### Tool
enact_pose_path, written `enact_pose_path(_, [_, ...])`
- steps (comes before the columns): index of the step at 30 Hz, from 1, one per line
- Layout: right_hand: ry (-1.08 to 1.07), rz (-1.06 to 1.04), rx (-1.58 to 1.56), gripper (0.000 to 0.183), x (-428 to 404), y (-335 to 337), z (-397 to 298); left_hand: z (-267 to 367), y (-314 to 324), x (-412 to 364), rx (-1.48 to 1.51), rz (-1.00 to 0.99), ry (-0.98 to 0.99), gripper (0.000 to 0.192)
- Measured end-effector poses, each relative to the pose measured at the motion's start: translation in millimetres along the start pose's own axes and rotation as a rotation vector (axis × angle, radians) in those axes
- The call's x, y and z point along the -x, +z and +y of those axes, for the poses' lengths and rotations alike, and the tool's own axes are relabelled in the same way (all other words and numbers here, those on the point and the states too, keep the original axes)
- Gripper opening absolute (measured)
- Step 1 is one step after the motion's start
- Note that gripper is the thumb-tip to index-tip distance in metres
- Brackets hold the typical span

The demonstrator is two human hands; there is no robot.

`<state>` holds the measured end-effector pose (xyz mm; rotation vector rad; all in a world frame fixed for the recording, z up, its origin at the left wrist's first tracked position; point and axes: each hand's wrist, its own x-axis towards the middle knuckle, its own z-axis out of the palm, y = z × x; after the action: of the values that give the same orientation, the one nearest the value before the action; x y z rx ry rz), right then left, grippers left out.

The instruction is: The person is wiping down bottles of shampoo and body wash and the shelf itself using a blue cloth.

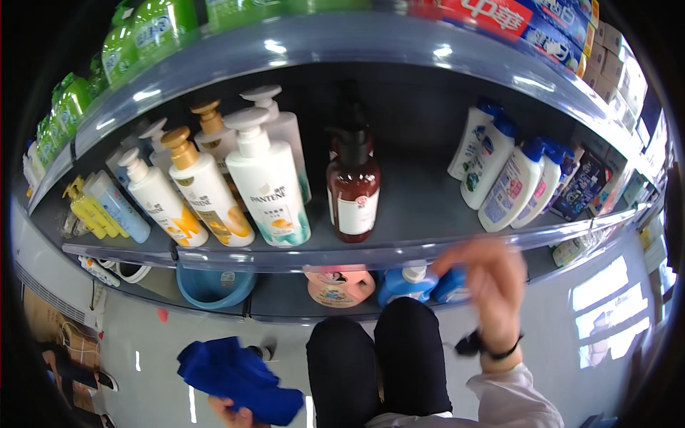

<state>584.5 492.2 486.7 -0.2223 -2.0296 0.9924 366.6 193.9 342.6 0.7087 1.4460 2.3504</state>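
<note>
A crumpled blue cloth (241, 380) is in my left hand (231, 413), low and left of my knees. My right hand (495, 275), blurred, hovers at the shelf's front edge (353, 257) with nothing seen in it. Its fingers look loosely bent and apart. Behind it on the shelf stand white bottles with blue caps (511, 184). A dark red-brown pump bottle (354, 206) stands mid-shelf, with another partly hidden behind it. To its left are white Pantene pump bottles (270, 192), one of them with a gold pump (200, 182).
Green pump bottles (160, 32) and toothpaste boxes (535, 27) line the shelf above. Below sit a blue basin (217, 283), a pink container (340, 289) and blue jugs (409, 286). Yellow bottles (96, 206) stand far left. A person's shoe (108, 381) shows at lower left.
</note>
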Motion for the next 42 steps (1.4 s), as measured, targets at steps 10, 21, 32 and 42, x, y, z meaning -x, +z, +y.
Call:
enact_pose_path(10, [0.942,-0.106,-1.372,0.091,124,90,61,4,130,-18,-0.697,-0.923,0.040,0.056])
enact_pose_path(21, [0.860,0.473,-1.304,0.076,192,21,82,-290,-209,-9,-1.014,0.398,-0.586,0.079])
enact_pose_path(32, [0.980,0.605,-1.123,0.069,198,13,53,-373,-230,-51,-1.014,0.666,-0.430,0.061])
enact_pose_path(42, [1.062,0.441,-1.192,0.063,161,34,64,-325,-217,-8,-1.292,0.350,-0.099,0.053])
